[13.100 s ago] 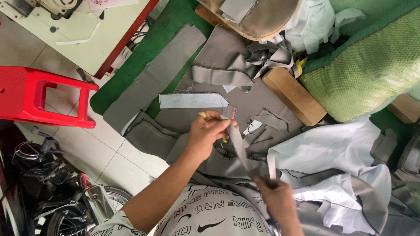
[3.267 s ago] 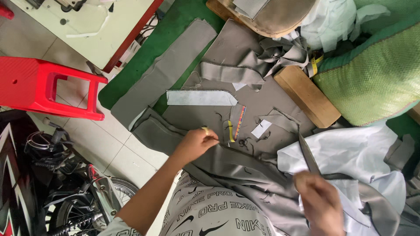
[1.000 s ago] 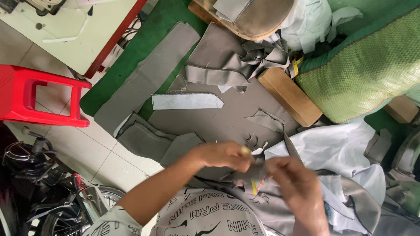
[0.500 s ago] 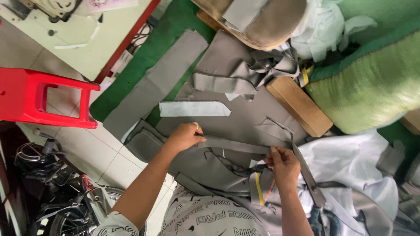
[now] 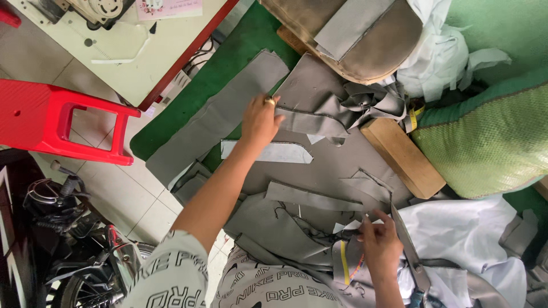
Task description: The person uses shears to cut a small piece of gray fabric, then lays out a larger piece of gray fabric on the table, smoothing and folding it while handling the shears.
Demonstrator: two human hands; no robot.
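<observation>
Left hand (image 5: pixel 260 117): fingers are curled and laid on the edge of a crumpled grey fabric piece (image 5: pixel 328 102), at its left corner; whether the cloth is pinched or only touched cannot be told. A ring is seen on one finger. The piece is matte grey, stitched along a fold, bunched into wrinkles toward its right end, and it lies on the green mat (image 5: pixel 228 63) near the top of the pile.

Right hand (image 5: pixel 379 242): fingers are closed on a small grey fabric scrap (image 5: pixel 357 228) low in the pile, close to the lap. Long scissors (image 5: pixel 408 251) are lying just beside this hand, blades pointing up; a yellow measuring tape (image 5: pixel 344 262) is seen to its left.

Surroundings: a long grey strip (image 5: pixel 220 117) is spread on the mat left of the left hand; a pale pointed strip (image 5: pixel 274 152) is crossed by the forearm. A wooden block (image 5: pixel 402 157) is resting right of the crumpled piece, a green woven sack (image 5: pixel 485 142) beyond it. White cloth (image 5: pixel 474 234) is at lower right. A red plastic stool (image 5: pixel 57 122) is standing on the tiled floor.
</observation>
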